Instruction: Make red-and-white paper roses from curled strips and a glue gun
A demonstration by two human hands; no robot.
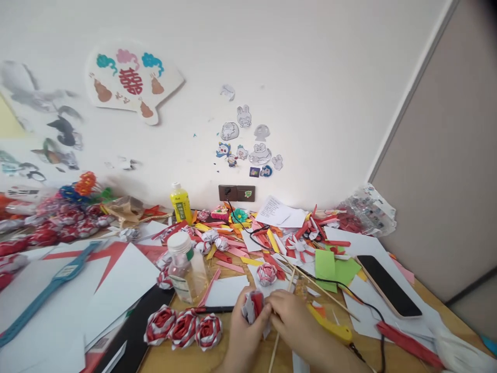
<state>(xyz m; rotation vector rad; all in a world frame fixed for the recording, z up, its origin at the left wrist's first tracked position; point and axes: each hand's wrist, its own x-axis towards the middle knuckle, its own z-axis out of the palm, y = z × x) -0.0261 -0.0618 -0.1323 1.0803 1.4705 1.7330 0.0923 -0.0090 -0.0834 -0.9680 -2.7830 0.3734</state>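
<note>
My left hand [245, 331] is closed round a folded red and white paper piece [254, 305] at the bottom centre. The fingers of my right hand [289, 316] are pinched against the right side of that same piece. Left of my hands, three red and white paper roses [183, 328] sit in a row on the wooden table. A pink paper rose [266, 274] lies just beyond my hands. Thin wooden sticks [330, 295] cross the table near my right hand, and one end of a stick shows below my hands.
A clear jar [188, 274] with a white lid stands left of my hands, a yellow bottle [180, 203] behind it. A phone [388, 286], black cable and yellow-handled tool [332, 326] lie right. Paper strips [233, 243] cover the back; white sheets [124, 290] lie left.
</note>
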